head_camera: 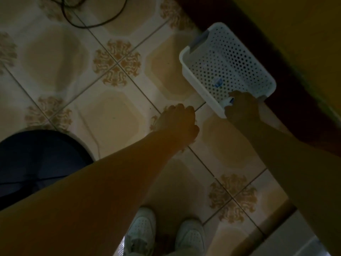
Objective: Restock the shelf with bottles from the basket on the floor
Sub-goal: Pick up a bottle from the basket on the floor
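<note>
Basket [221, 58], perforated white plastic: right hand [241, 109] grips a bottle [228, 102], left hand [177, 122] loosely curled

Both bare forearms stretch down and forward, well apart.
The left hand [178, 122] hangs with loosely curled fingers, holding nothing; the right hand [242, 109], further out, curls its fingers [238, 94] and thumb round a small white bottle [227, 102].

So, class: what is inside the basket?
The basket shows one small blue item. The right hand covers its near corner, hiding most of a white-blue thing there.
</note>
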`<state>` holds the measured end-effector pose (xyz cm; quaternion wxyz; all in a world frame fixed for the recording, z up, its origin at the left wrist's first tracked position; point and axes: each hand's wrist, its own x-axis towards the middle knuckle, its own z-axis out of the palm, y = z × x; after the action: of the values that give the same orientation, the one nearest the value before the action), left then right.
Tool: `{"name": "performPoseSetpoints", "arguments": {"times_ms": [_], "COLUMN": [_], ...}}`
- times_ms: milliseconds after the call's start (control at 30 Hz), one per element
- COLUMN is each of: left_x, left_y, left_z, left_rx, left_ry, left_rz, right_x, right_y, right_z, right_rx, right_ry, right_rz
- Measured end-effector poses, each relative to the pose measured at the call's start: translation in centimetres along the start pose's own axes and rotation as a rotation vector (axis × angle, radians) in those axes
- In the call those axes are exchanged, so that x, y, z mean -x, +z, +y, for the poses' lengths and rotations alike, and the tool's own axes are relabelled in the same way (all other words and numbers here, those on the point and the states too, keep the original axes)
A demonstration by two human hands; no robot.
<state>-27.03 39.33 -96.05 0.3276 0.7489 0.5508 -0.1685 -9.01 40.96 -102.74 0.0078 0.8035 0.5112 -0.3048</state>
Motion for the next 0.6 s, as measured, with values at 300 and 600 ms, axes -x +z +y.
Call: {"name": "performPoseSetpoints", "arguments": {"times_ms": [300, 600], "left_x": [3.3, 19.2], "left_y": [-4.4, -23.9], "left_z": [1.2, 5.3], "left_rx": [-0.072, -0.190], "left_ry": [-0.001, 0.014], "left_rz": [0.050, 0.201], "right_x": [3.5, 15.6], "right_y": [-5.3, -29.9], "right_z": [-3.2, -17.4], "right_rx": [0.036, 0.208], "right_ry": [-0.090, -0.347], "right_rz": [0.016, 0.040]}}
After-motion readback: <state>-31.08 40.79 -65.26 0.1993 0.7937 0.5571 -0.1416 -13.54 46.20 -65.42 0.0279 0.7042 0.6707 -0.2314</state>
